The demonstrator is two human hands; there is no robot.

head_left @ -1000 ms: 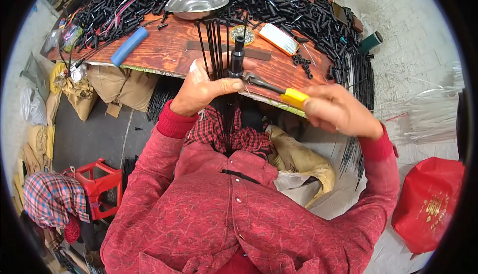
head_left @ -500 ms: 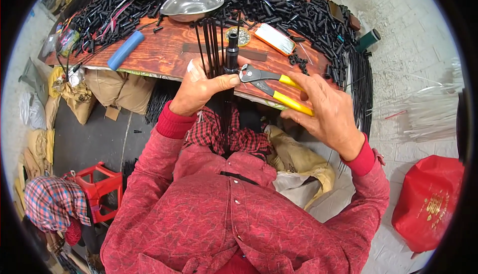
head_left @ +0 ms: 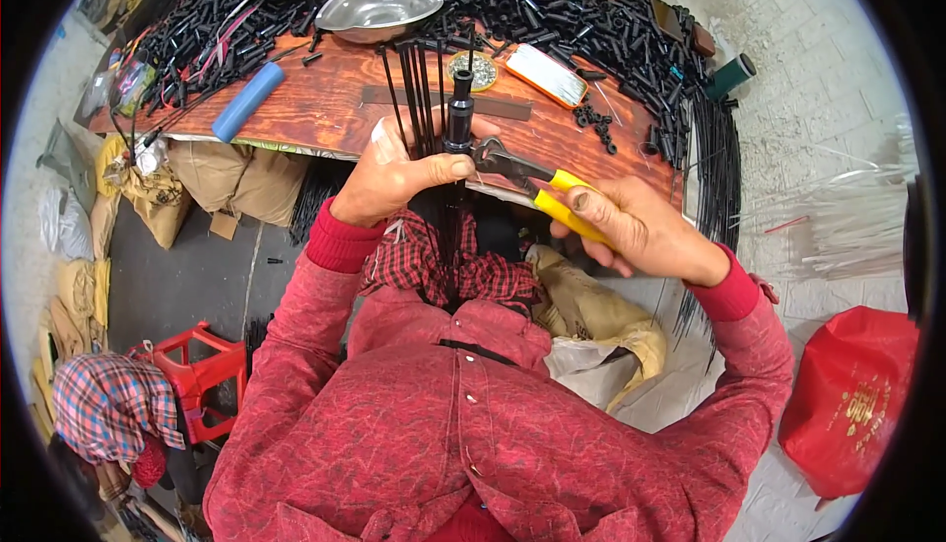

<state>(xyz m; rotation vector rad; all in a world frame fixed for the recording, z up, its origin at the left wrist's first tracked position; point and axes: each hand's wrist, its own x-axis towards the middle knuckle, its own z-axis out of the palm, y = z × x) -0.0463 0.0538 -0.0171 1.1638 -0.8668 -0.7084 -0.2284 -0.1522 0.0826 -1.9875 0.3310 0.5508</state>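
Observation:
A bunch of thin black rods [head_left: 426, 99] stands upright in my left hand [head_left: 394, 179], its fingers wrapped round them. Beside the rods, the same hand grips a black stepped tube fitting [head_left: 459, 123], with the thumb across its lower end. End-cutting pincers with yellow handles [head_left: 557, 209] are in my right hand [head_left: 645, 232], fingers closed round the grips. The dark jaws point left, close by the left thumb tip and the fitting's base. I cannot tell whether they touch it. Below the hand, the rods run down toward my lap.
Heaps of black tube fittings [head_left: 552, 10] cover the wooden table's far side. Nearer lie a steel bowl [head_left: 379, 0], a round dish of small metal pieces [head_left: 476, 71], an orange-rimmed case [head_left: 545, 76] and a blue roll [head_left: 248, 101]. A red stool [head_left: 212, 374] stands lower left.
My right hand has turned over and dropped slightly, tilting the pincers on edge, and their handles appear closer together. My left hand holds the rods and fitting almost where they were.

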